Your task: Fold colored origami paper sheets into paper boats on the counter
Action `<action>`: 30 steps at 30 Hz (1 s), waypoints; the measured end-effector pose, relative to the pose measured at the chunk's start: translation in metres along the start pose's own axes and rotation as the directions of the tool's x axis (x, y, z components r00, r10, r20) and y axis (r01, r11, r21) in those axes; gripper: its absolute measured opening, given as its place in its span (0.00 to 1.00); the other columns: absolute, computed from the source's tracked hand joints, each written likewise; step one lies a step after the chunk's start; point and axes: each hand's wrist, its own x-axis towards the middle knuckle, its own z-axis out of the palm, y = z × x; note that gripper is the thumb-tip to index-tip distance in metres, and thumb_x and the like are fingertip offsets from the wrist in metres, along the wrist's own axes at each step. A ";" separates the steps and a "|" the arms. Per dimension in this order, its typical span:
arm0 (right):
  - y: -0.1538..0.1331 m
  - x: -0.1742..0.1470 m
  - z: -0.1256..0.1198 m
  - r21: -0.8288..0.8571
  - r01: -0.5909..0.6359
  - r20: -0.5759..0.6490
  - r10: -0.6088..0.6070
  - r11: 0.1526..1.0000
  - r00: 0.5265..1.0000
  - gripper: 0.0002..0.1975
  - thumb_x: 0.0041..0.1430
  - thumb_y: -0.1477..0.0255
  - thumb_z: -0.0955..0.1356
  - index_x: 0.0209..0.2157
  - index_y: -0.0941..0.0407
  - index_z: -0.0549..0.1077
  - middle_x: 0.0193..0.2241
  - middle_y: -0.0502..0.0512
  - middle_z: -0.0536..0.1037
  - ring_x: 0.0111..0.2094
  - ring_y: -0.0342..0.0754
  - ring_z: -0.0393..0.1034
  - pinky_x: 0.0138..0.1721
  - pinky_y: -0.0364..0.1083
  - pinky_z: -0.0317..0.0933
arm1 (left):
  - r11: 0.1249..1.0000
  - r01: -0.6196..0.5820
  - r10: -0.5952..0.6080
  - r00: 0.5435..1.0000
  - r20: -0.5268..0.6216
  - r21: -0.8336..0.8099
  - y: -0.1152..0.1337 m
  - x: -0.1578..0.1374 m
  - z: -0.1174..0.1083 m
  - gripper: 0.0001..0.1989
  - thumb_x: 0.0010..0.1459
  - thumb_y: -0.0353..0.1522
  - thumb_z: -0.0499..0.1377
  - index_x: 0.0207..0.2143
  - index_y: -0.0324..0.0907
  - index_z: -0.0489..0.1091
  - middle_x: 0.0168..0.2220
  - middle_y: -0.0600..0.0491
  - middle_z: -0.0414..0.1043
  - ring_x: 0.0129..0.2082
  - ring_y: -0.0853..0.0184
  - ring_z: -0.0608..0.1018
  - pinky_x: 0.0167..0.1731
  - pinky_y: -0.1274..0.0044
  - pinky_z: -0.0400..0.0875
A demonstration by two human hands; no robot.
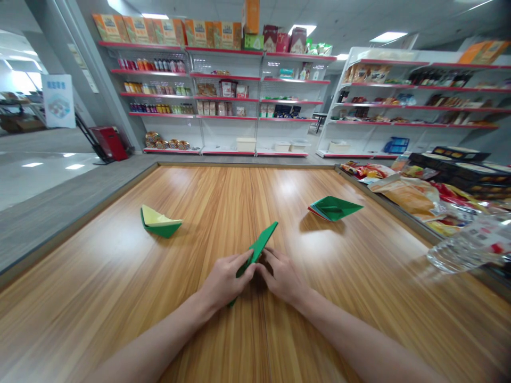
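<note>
A folded piece of green paper (264, 239) stands slanted between my hands over the middle of the table. My left hand (228, 275) pinches it, with fingers and thumb on its left and near side. On the other side, my right hand (282, 272) has its fingers bent and its fingertips against the paper's lower edge; the exact grip there is partly hidden. To the left lies a folded paper boat (162, 230), green outside with a pale yellow inside. At the right rests a folded green paper piece (337, 208) with red and white layers at its left end.
The wooden table (128, 298) has a raised dark rim. Along its right side lie a clear plastic bottle (459, 250), snack bags (411, 197) and black boxes (463, 170). Stocked shelves (223, 99) stand behind; a sign (58, 101) is at the far left.
</note>
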 end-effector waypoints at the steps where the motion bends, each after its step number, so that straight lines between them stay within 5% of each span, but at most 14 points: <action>1: 0.000 0.000 -0.001 0.026 -0.004 0.005 0.004 1.000 1.000 0.14 0.63 0.68 0.61 0.48 0.58 0.67 0.44 0.63 0.73 0.44 0.54 0.69 0.46 0.54 0.65 | 0.998 0.027 -0.027 1.000 0.006 -0.050 0.002 -0.001 0.001 0.18 0.63 0.36 0.52 0.52 0.42 0.69 0.38 0.49 0.79 0.33 0.66 0.80 0.35 0.77 0.73; 5: -0.007 0.001 -0.007 0.081 0.020 0.086 -0.027 0.996 0.996 0.16 0.64 0.69 0.60 0.52 0.58 0.65 0.46 0.62 0.72 0.47 0.53 0.67 0.49 0.52 0.64 | 0.959 0.183 -0.169 0.982 0.081 -0.217 0.006 0.000 0.000 0.17 0.62 0.37 0.52 0.51 0.43 0.72 0.32 0.52 0.80 0.27 0.66 0.79 0.29 0.77 0.73; 9: -0.015 0.002 -0.011 0.022 0.060 0.212 -0.063 0.998 0.975 0.27 0.61 0.66 0.63 0.59 0.62 0.57 0.55 0.66 0.64 0.57 0.56 0.56 0.58 0.56 0.54 | 0.894 0.231 -0.226 0.972 0.060 -0.384 0.005 0.004 -0.002 0.16 0.60 0.38 0.55 0.48 0.45 0.74 0.46 0.51 0.76 0.46 0.61 0.77 0.46 0.73 0.72; 12: -0.016 0.002 -0.012 0.028 0.057 0.267 -0.063 0.998 0.962 0.30 0.61 0.65 0.63 0.60 0.62 0.55 0.55 0.66 0.63 0.57 0.56 0.56 0.58 0.56 0.52 | 0.879 0.223 -0.228 0.973 0.038 -0.422 0.005 0.006 -0.003 0.15 0.59 0.37 0.57 0.47 0.45 0.74 0.50 0.50 0.73 0.50 0.61 0.74 0.52 0.71 0.69; 30: -0.011 0.002 -0.009 0.094 0.034 0.212 -0.054 0.995 0.976 0.30 0.61 0.65 0.63 0.62 0.60 0.54 0.59 0.64 0.62 0.59 0.55 0.55 0.59 0.56 0.52 | 0.874 0.215 -0.215 0.975 0.050 -0.435 -0.005 0.004 0.004 0.15 0.59 0.37 0.57 0.48 0.44 0.73 0.51 0.51 0.72 0.50 0.62 0.75 0.53 0.69 0.68</action>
